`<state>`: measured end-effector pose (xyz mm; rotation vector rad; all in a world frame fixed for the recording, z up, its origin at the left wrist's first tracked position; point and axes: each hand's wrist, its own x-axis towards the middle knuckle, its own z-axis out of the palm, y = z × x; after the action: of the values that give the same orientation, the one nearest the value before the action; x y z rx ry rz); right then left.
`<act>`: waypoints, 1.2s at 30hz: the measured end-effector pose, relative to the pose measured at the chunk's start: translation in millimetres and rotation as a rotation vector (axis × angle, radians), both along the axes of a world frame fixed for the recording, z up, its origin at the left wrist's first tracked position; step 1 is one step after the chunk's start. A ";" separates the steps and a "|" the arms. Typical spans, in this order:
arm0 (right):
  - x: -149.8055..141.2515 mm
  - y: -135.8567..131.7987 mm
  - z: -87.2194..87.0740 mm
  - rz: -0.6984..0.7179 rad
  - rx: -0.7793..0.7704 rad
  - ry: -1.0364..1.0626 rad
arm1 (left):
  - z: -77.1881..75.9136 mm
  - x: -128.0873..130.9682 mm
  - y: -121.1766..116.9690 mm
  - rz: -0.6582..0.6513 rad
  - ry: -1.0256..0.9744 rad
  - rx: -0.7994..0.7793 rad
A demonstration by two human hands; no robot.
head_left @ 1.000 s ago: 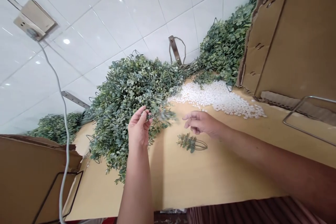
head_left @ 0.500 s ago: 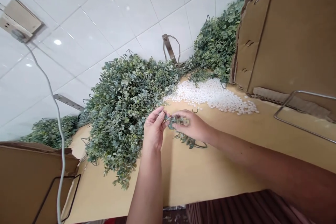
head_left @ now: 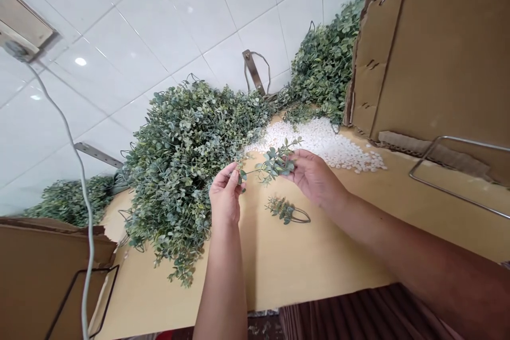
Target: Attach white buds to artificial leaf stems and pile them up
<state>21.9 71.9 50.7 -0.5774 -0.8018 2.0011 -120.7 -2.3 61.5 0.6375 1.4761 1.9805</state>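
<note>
Between my hands a green sprig of artificial leaves [head_left: 274, 163] is stretched out above the table. My left hand [head_left: 226, 191] pinches one end of its thin stem between thumb and fingers. At the leafy other end, my right hand [head_left: 314, 176] has its fingers closed on the sprig, partly hidden behind the leaves. Below my right hand a short leafy piece with a wire loop [head_left: 287, 210] lies on the table. A big heap of green artificial foliage [head_left: 179, 159] is just left of my left hand. White small plastic pieces [head_left: 319, 141] are piled beyond my hands.
Tan board covers the table [head_left: 295, 265]. A cardboard box [head_left: 442, 53] stands at right, a second cardboard box [head_left: 43, 276] at lower left. More foliage [head_left: 326, 64] sits at the back by the tiled wall [head_left: 191, 5]. A white cable [head_left: 85, 191] hangs from a socket [head_left: 27, 21].
My right hand has moved right and slightly up, away from my left hand, and its fingers have turned. The sprig, bunched between the hands before, is now spread out and plainly visible.
</note>
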 end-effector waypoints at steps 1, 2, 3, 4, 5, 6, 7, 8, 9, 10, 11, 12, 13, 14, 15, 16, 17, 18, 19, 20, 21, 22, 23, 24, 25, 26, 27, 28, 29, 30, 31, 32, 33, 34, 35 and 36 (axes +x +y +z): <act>1.4 2.3 0.4 -0.014 0.026 -0.002 | -0.8 -1.7 0.5 0.022 0.040 -0.004; 4.1 6.1 0.6 -0.039 0.048 -0.009 | -1.9 -4.5 0.6 0.058 0.078 -0.010; 8.3 11.3 0.6 -0.074 0.066 -0.018 | -3.2 -8.4 -0.2 0.108 0.107 -0.017; 14.1 17.5 0.3 -0.115 0.077 -0.028 | -4.5 -13.3 -1.8 0.167 0.123 -0.024; 21.1 24.1 -0.1 -0.162 0.080 -0.041 | -5.5 -19.3 -4.4 0.225 0.130 -0.032; 29.0 30.6 -0.6 -0.196 0.080 -0.053 | -6.1 -25.9 -7.9 0.273 0.123 -0.039; 37.2 36.2 -1.4 -0.217 0.076 -0.074 | -6.0 -33.2 -12.1 0.302 0.118 -0.045; 45.0 40.5 -2.1 -0.225 0.060 -0.108 | -5.1 -40.8 -16.6 0.312 0.128 -0.049; 51.9 43.2 -2.8 -0.221 0.041 -0.158 | -3.6 -48.6 -21.0 0.332 0.149 -0.048; 57.5 44.2 -3.4 -0.209 0.028 -0.213 | -1.5 -56.4 -25.1 0.356 0.182 -0.052; 61.7 43.6 -3.7 -0.194 0.020 -0.264 | 0.8 -64.1 -28.6 0.386 0.237 -0.056; 64.4 41.9 -3.7 -0.177 0.020 -0.311 | 3.0 -71.4 -31.4 0.404 0.312 -0.083; 66.0 39.4 -3.5 -0.161 0.027 -0.350 | 4.7 -77.9 -33.4 0.419 0.408 -0.133; 66.6 36.5 -3.0 -0.153 0.034 -0.378 | 5.8 -83.1 -34.7 0.429 0.531 -0.201; 66.6 33.7 -2.4 -0.146 0.035 -0.401 | 5.9 -86.2 -35.6 0.433 0.676 -0.279; 66.4 31.2 -1.8 -0.135 0.033 -0.419 | 4.9 -86.6 -36.2 0.436 0.826 -0.359; 66.2 29.3 -1.4 -0.122 0.027 -0.437 | 2.9 -83.6 -36.6 0.440 0.971 -0.430; 66.2 28.2 -1.3 -0.108 0.019 -0.448 | -0.2 -76.9 -37.1 0.438 1.100 -0.480; 66.4 27.9 -1.7 -0.092 0.011 -0.451 | -4.1 -66.3 -37.8 0.428 1.203 -0.506; 66.9 28.6 -2.7 -0.079 0.003 -0.452 | -8.8 -52.3 -38.5 0.415 1.280 -0.505; 67.4 30.1 -4.3 -0.071 -0.001 -0.445 | -14.1 -35.7 -39.2 0.354 1.346 -0.464; 68.1 32.1 -6.6 -0.072 -0.005 -0.424 | -19.7 -17.5 -39.6 0.270 1.400 -0.393; 68.8 34.4 -9.7 -0.075 -0.008 -0.397 | -25.4 0.7 -39.4 0.144 1.450 -0.338; 69.5 36.7 -13.4 -0.081 -0.011 -0.368 | -31.0 17.4 -38.6 -0.011 1.507 -0.323; 70.5 38.5 -17.5 -0.087 -0.018 -0.342 | -36.3 31.2 -36.8 -0.127 1.542 -0.309; 71.8 39.7 -21.8 -0.088 -0.027 -0.321 | -41.2 40.8 -34.3 -0.240 1.575 -0.322; 73.7 40.1 -26.1 -0.086 -0.037 -0.310 | -45.3 45.7 -31.4 -0.323 1.599 -0.343; 76.5 39.5 -30.1 -0.085 -0.047 -0.316 | -48.8 45.5 -28.4 -0.370 1.611 -0.380; 80.4 38.0 -33.6 -0.082 -0.045 -0.341 | -51.5 40.8 -25.8 -0.386 1.620 -0.423; 85.5 35.9 -36.4 -0.083 -0.015 -0.398 | -53.3 32.4 -23.9 -0.357 1.625 -0.465; 91.8 33.3 -38.4 -0.092 0.035 -0.478 | -54.3 21.5 -23.0 -0.301 1.632 -0.503; 99.1 30.6 -39.7 -0.105 0.096 -0.568 | -54.4 9.6 -23.0 -0.233 1.648 -0.537; 106.9 28.1 -40.1 -0.135 0.179 -0.671 | -53.7 -2.0 -23.8 -0.135 1.657 -0.576; 114.7 25.9 -40.0 -0.174 0.261 -0.753 | -52.3 -11.8 -25.0 -0.054 1.669 -0.613; 121.8 24.3 -39.4 -0.219 0.364 -0.831 | -50.1 -18.8 -26.2 0.008 1.672 -0.634; 127.6 23.3 -38.5 -0.271 0.517 -0.920 | -47.3 -22.3 -26.9 0.049 1.670 -0.635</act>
<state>149.5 95.2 12.2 -1.2289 -1.6136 1.1432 -143.0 -29.2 14.2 2.1156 2.7211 0.5097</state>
